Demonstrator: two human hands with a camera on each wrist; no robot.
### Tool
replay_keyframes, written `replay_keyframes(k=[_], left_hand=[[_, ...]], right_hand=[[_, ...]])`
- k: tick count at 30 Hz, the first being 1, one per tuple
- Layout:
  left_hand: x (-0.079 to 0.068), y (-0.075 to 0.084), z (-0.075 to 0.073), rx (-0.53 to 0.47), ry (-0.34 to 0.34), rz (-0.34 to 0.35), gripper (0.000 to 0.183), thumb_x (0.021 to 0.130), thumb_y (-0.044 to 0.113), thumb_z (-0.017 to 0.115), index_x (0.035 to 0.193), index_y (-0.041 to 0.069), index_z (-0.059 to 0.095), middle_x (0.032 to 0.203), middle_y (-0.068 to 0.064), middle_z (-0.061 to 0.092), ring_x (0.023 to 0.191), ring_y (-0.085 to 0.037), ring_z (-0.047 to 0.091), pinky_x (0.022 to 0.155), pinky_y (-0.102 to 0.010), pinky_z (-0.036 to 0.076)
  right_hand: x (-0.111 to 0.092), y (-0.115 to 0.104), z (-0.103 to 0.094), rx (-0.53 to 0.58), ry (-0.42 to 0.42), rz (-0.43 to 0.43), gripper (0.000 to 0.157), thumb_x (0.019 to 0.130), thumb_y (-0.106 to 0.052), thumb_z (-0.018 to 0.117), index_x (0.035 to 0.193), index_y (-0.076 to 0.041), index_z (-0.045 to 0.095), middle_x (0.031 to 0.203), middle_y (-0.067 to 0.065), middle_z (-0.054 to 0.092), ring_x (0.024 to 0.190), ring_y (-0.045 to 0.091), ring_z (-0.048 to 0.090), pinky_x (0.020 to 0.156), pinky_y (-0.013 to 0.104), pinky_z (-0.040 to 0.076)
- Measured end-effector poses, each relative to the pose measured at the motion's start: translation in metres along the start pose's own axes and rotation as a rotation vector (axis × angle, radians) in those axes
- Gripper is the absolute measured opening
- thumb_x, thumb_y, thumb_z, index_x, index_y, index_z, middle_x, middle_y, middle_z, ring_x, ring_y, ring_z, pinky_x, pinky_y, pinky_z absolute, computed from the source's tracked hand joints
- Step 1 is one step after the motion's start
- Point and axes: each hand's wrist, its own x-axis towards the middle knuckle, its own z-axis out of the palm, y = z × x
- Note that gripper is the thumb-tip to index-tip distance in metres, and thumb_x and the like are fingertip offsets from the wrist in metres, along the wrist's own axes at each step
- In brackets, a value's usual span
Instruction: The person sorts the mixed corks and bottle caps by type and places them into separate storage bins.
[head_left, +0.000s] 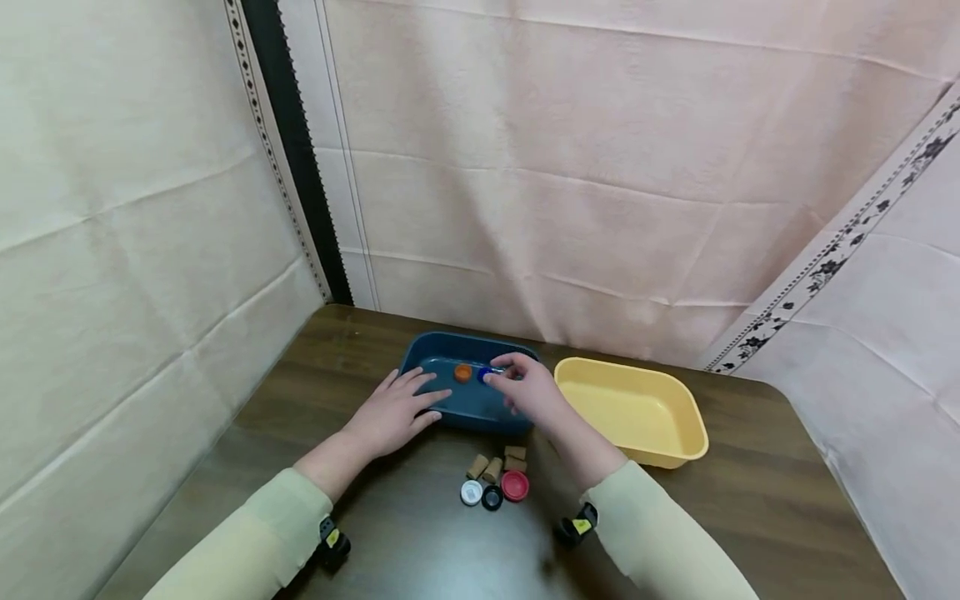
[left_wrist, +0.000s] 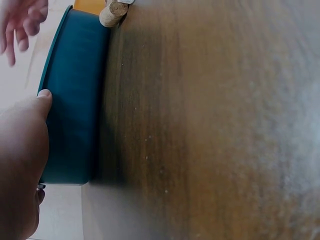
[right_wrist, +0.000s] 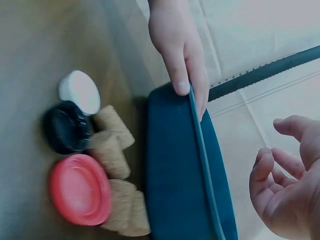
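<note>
My left hand lies over the near left rim of a dark blue tub, its fingers spread and fairly straight. Its thumb rests at the rim on the outside, as the left wrist view shows. Inside the tub, an orange bottle cap and a blue bottle cap lie side by side. Above them hovers my right hand, thumb tip close by the blue cap. In the right wrist view that hand has loosely bent fingers, thumb and fingertips apart, with nothing seen between them.
A yellow tub stands right of the blue one. In front lie several corks, a white cap, a black cap and a red lid. Cloth curtains border the wooden table behind and at both sides.
</note>
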Motion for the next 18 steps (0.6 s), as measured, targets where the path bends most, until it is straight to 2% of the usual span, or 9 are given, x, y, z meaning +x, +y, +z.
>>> replay_keyframes(k=[5, 12, 18], left_hand=[[-0.001, -0.002, 0.001, -0.003, 0.009, 0.003, 0.050, 0.101, 0.058, 0.042, 0.147, 0.039, 0.047, 0.158, -0.002, 0.037, 0.149, -0.029, 0.022, 0.118, -0.058, 0.015], [-0.002, -0.003, 0.002, -0.014, 0.027, 0.017, 0.049, 0.101, 0.056, 0.044, 0.147, 0.037, 0.049, 0.157, -0.004, 0.038, 0.149, -0.030, 0.023, 0.118, -0.059, 0.015], [-0.002, -0.004, 0.005, -0.030, 0.038, 0.026, 0.050, 0.102, 0.056, 0.044, 0.147, 0.036, 0.048, 0.157, -0.005, 0.037, 0.149, -0.031, 0.023, 0.118, -0.059, 0.013]], right_hand=[[-0.025, 0.011, -0.003, -0.001, -0.020, -0.002, 0.035, 0.093, -0.035, 0.070, 0.124, -0.019, 0.064, 0.094, 0.007, 0.061, 0.068, 0.025, 0.061, 0.063, 0.031, 0.054], [-0.058, 0.032, -0.007, 0.032, -0.031, 0.024, 0.036, 0.092, -0.030, 0.073, 0.123, -0.015, 0.064, 0.089, 0.008, 0.061, 0.069, 0.037, 0.062, 0.062, 0.037, 0.056], [-0.082, 0.058, -0.011, 0.043, -0.040, 0.035, 0.036, 0.091, -0.027, 0.074, 0.120, -0.010, 0.065, 0.084, 0.007, 0.060, 0.061, 0.025, 0.058, 0.055, 0.033, 0.053]])
